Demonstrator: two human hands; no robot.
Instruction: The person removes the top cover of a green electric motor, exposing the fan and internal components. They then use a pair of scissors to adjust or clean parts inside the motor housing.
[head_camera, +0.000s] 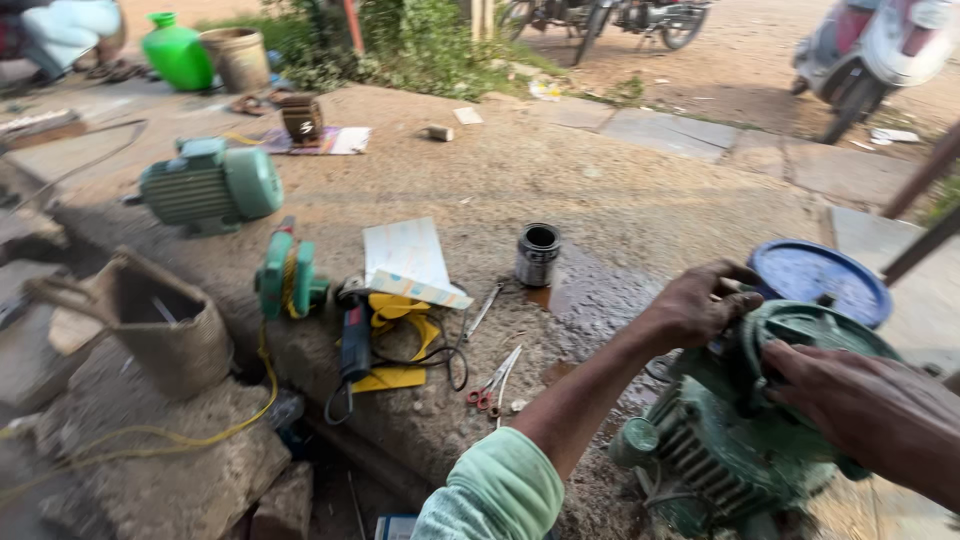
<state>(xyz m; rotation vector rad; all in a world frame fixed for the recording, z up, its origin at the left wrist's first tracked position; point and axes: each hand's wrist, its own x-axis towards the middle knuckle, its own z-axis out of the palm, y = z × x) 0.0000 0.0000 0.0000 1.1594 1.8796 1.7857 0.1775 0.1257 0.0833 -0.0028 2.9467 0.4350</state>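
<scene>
green motor (730, 440) gripped by left hand (700, 305) and right hand (850, 395).

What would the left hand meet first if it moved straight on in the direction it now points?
Probably the blue round lid. The left hand rests on top of the green electric motor, pointing right and away, and the lid lies just beyond its fingers, though the depth between them is unclear.

Matt green metal motor (740, 430), glossy metal tin (538, 254), rough concrete ground (620, 200)
</scene>
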